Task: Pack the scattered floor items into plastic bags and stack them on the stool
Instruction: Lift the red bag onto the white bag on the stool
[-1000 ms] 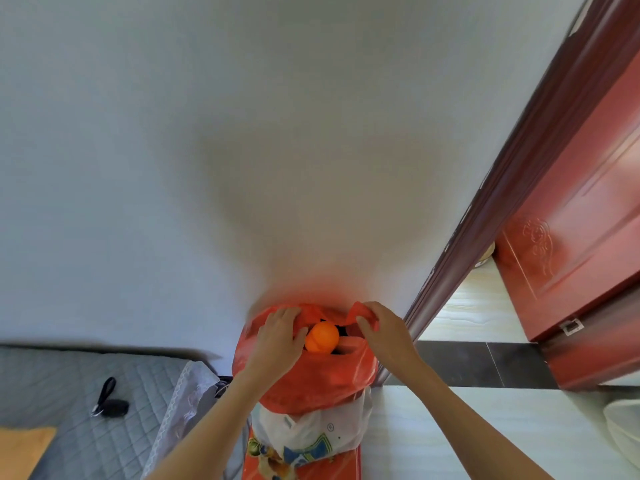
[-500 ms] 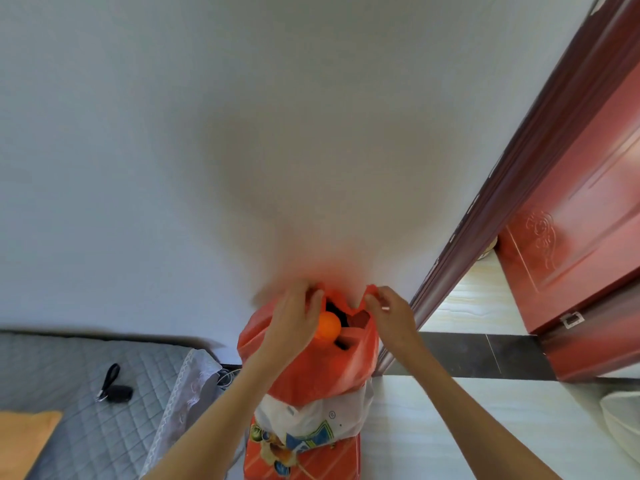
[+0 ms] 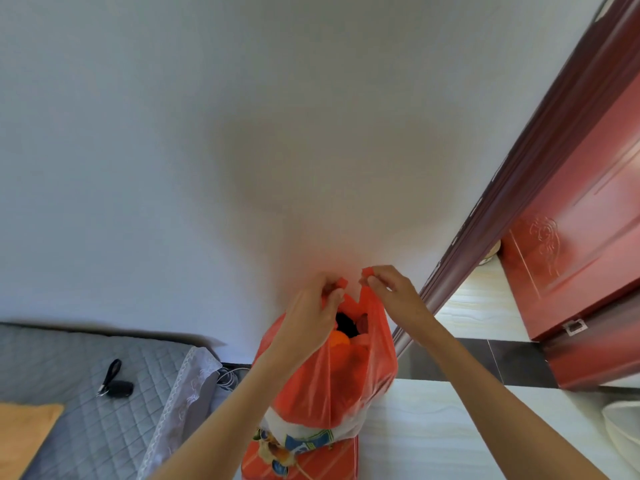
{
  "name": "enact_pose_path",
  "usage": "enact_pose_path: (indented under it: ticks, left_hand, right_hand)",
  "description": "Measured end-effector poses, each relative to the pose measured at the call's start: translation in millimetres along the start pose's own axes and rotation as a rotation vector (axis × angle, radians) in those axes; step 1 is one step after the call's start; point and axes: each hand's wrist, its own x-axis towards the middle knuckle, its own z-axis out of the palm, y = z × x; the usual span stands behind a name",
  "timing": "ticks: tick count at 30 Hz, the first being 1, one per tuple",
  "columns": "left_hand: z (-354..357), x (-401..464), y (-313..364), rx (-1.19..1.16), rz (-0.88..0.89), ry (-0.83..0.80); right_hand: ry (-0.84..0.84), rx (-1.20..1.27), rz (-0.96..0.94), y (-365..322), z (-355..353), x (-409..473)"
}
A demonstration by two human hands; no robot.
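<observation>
Forearms enter from the bottom edge, elbows cut off. Nearest, a red stool [image 3: 341, 460] is mostly hidden under a white printed bag [image 3: 311, 438], on which the orange bag [image 3: 332, 382] stands. Left hand [image 3: 308, 313] and right hand [image 3: 394, 292] each pinch one handle tip in their fingers (a dark item and an orange ball [image 3: 341, 339] show inside, unclear). Beyond, wall [image 3: 242, 133].
</observation>
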Motion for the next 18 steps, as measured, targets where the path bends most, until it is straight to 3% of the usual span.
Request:
enact_pose_path:
  ticks: [3,8,12,18]
  left_hand:
    - [0,0,-19,0.007,-0.097,0.055]
    - [-9,4,-24,-0.013,-0.048,0.167]
    - [-5,3,-29,0.042,-0.018,0.072]
    - [5,6,-68,0.173,-0.120,0.026]
  right_hand:
    - [0.010,0.030,0.141,12,2,5]
    - [-0.013,0.132,0.108,-12,9,21]
    - [-0.109,0.117,0.084,-21,24,30]
    - [-0.154,-0.150,0.166,6,21,30]
